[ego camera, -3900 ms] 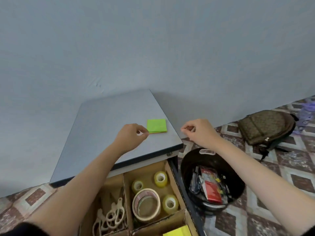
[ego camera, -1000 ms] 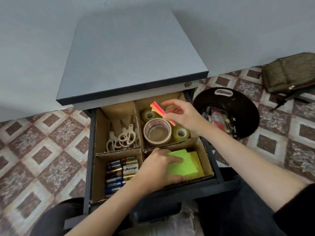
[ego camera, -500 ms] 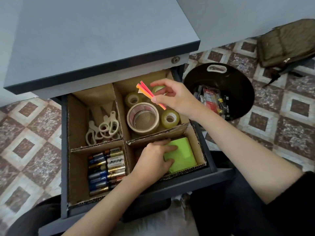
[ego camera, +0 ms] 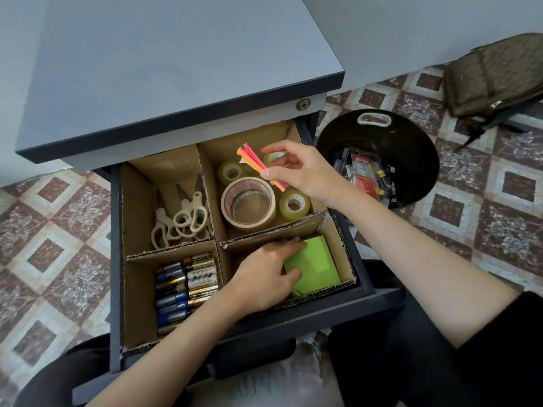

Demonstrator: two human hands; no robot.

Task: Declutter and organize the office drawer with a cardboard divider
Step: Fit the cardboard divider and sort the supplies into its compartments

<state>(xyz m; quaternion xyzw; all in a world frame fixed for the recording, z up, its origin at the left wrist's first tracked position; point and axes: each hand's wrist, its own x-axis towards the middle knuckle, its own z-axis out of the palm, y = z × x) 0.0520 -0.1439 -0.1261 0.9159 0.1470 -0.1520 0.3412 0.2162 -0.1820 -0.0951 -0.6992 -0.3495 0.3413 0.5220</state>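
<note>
1. Grips green pad (ego camera: 316, 259) with left hand (ego camera: 266, 274), palm down, forearm entering from 7 o'clock.
2. Pinches paper strips (ego camera: 251, 160) between thumb and fingers of right hand (ego camera: 299, 171), forearm from 4 o'clock.

The left hand (ego camera: 264, 274) covered the green notepad's (ego camera: 316, 264) left side; its grip could not be told. The right hand (ego camera: 299, 171) hid most of 1 tape roll (ego camera: 274, 156) and part of the pinched paper strips (ego camera: 251, 160). The backpack (ego camera: 493, 74) ran off the right edge.

Open drawer (ego camera: 115, 259); cardboard divider (ego camera: 210, 195), four compartments; green sticky notes (ego camera: 317, 259) near-right; pink strips (ego camera: 255, 163) aloft over far-right.
</note>
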